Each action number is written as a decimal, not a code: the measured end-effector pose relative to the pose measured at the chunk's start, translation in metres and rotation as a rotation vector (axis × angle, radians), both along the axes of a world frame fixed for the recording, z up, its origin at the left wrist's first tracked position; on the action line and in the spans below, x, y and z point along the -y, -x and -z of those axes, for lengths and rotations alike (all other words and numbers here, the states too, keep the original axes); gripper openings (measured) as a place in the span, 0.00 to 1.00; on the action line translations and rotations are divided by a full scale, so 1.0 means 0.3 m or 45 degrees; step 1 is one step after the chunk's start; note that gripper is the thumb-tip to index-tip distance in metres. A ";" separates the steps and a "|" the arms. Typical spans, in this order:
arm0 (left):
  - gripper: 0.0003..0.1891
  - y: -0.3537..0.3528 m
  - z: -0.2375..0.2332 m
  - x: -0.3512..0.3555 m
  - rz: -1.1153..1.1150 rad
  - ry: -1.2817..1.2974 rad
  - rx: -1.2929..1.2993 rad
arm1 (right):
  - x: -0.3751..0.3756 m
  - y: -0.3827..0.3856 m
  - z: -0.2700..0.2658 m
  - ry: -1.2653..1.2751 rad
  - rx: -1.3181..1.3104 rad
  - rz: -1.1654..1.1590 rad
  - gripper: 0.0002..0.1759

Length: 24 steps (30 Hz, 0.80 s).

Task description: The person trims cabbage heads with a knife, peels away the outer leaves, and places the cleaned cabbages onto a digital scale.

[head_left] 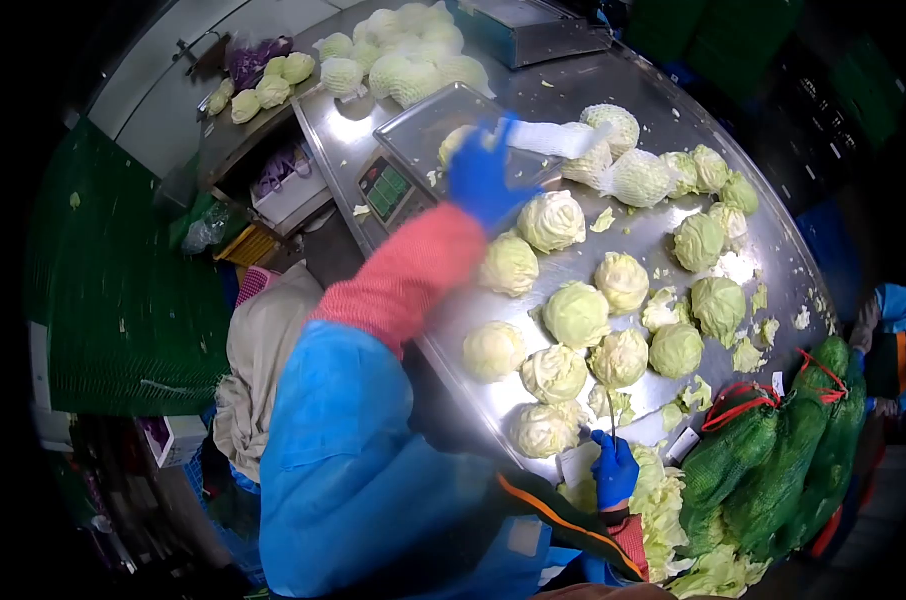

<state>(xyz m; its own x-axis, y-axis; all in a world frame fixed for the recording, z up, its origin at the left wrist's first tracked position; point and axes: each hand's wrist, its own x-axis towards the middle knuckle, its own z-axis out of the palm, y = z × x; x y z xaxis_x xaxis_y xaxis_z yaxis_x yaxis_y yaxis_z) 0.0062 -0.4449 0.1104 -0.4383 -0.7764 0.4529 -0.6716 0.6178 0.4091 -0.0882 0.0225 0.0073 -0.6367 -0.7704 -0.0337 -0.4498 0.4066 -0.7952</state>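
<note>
My left hand [486, 178], in a blue glove below a pink cuff, is blurred over the tray of a digital scale [405, 142]. Its thumb and fingers look spread, with nothing seen in them. A pale cabbage [455, 147] on the scale is partly hidden behind this hand. At the lower right, my right hand [614, 472], also blue-gloved, is closed round a knife [612, 408] whose thin blade points away from me. Near the blade stand several trimmed cabbages, among them one cabbage [618, 358] just beyond the tip.
Net-sleeved cabbages [413, 60] are heaped at the far end of the metal table [443, 335]. More netted cabbages [641, 178] lie beyond the scale. Green mesh sacks [763, 465] stand at the right, near another person's sleeve [901, 308]. Loose leaves [658, 505] pile below my right hand.
</note>
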 end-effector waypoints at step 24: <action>0.48 0.135 0.201 -0.464 0.940 -0.503 -0.206 | -0.089 -0.016 -0.010 0.005 -0.005 0.069 0.13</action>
